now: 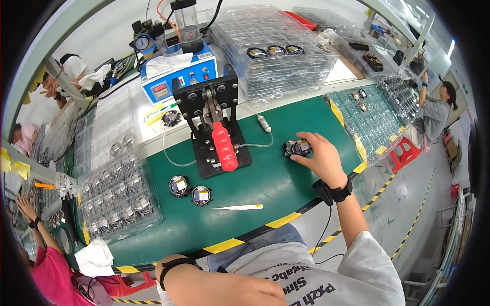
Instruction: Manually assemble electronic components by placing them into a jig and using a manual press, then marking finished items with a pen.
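Though finished and unfinished parts can't be told apart, this looks mid-batch. Right hand (298,147) part-open, thumb and fingertips around dark round watch parts (296,148) on the green tabletop (291,188); can't tell if gripped. Left hand (258,290) loosely curled by the lap, nothing visible in it, grip unclear. Two more watch pieces (201,195) lie before the press (225,91). Left tray (153,217) well filled, right tray (372,120) mostly bare; probably plenty left. Writing: big shirt (306,275) lettering, red digits on blue box (169,79); part labels too small.
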A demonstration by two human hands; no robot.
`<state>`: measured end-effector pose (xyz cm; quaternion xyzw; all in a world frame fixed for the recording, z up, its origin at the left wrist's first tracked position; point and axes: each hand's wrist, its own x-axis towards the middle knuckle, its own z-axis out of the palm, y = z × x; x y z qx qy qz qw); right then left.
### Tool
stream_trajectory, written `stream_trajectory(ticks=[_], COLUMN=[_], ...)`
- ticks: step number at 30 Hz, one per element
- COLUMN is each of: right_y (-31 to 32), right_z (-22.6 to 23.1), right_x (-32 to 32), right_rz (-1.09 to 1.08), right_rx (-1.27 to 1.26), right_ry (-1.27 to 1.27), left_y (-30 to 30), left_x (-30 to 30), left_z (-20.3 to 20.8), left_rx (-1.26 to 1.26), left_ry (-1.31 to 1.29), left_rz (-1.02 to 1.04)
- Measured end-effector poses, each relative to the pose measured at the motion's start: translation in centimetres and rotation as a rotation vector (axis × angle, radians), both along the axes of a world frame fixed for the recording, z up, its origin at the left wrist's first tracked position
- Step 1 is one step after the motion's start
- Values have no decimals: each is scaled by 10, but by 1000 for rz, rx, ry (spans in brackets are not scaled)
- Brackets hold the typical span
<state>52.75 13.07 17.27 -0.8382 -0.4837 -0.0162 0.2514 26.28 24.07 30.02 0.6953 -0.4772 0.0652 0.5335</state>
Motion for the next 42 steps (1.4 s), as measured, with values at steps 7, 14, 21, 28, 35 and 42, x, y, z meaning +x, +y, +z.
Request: stream_trajectory(ticks=[7,14,21,28,35,42], right_y=[17,28,24,25,24,18], right_z=[1,-12,-17,-3,-2,-10], right_x=[-1,3,1,1,9,14], right_rz=[2,-34,-14,97,89,143], right_rx=[-33,90,-61,-143,-193,-158], right_ry=[5,-43,-93,71,73,28], left_y=[3,11,16,16,19,23], left_x=[-15,-11,-8,-13,-10,0], left_z=[3,9,10,6,7,13], left_rx=[-10,81,109,99,144,214], left_ry=[-17,-79,-94,-64,-84,-15], left_rz=[82,102,116,141,153,99])
